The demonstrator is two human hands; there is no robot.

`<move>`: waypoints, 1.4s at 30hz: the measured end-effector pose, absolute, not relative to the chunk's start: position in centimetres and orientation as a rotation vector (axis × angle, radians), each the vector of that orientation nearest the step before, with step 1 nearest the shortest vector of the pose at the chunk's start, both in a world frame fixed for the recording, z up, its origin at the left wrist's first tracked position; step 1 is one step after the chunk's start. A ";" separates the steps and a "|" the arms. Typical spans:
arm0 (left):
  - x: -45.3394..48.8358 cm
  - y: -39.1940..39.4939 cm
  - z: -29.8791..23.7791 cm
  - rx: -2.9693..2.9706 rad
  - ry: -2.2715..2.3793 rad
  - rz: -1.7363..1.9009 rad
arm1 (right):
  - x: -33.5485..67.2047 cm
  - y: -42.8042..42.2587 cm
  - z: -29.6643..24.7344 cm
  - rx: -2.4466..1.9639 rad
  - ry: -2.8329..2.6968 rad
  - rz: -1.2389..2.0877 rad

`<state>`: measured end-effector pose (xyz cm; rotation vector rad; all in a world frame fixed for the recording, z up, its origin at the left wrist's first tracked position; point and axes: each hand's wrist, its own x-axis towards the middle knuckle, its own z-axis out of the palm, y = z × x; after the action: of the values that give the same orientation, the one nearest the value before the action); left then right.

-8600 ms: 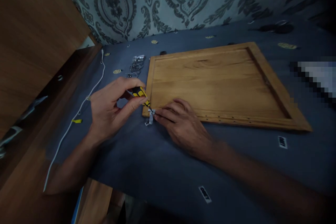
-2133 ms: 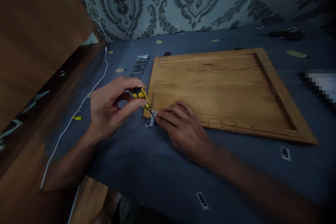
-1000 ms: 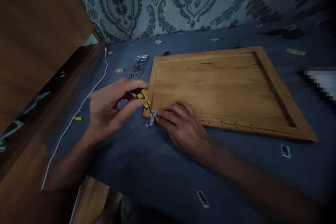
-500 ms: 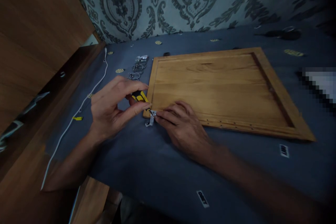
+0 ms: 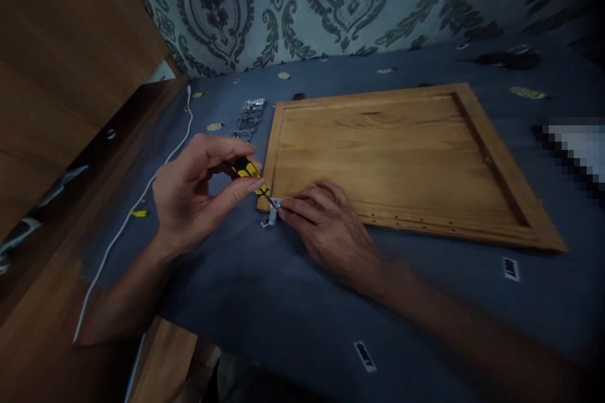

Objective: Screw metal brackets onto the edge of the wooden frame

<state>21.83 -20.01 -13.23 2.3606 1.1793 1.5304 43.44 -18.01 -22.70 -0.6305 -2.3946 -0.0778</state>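
Note:
A short yellow-and-black screwdriver [image 5: 246, 169] is pinched between the thumb and fingers of my left hand [image 5: 189, 198]. Its shaft slants down to a small silver metal bracket [image 5: 273, 213] at the near left corner of a framed wooden panel [image 5: 378, 151]. My right hand [image 5: 333, 230] rests on the panel's near edge, its fingertips closed on the bracket's right side. Part of the bracket hangs out past the panel edge. The fingers hide some of the bracket, and the exact spot under the screwdriver tip is too small to make out.
Several loose metal fittings [image 5: 250, 118] lie left of the panel on the blue patterned cloth [image 5: 265, 302]. A white cable [image 5: 118, 242] with a yellow tag [image 5: 139, 213] runs along the left. Far right is a black-handled tool [image 5: 513, 59]. A wooden cabinet [image 5: 70, 31] rises at left.
My left hand has shifted slightly left, its fingers opened a little around the screwdriver, so more of the handle shows. My right hand and the bracket stay in place.

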 end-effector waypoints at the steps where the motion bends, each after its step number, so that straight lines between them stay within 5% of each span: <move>1: 21.8 -20.0 -13.2 2.349 1.184 1.527 | 43.5 -18.0 -22.7 -0.631 -2.393 -0.071; 42: 22.2 -20.1 -12.8 2.378 1.115 1.447 | 43.4 -18.0 -22.3 -0.646 -2.433 -0.069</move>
<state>22.16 -20.14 -12.82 2.3778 1.1151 1.4468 43.43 -17.99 -22.35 -0.6464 -2.4333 -0.0688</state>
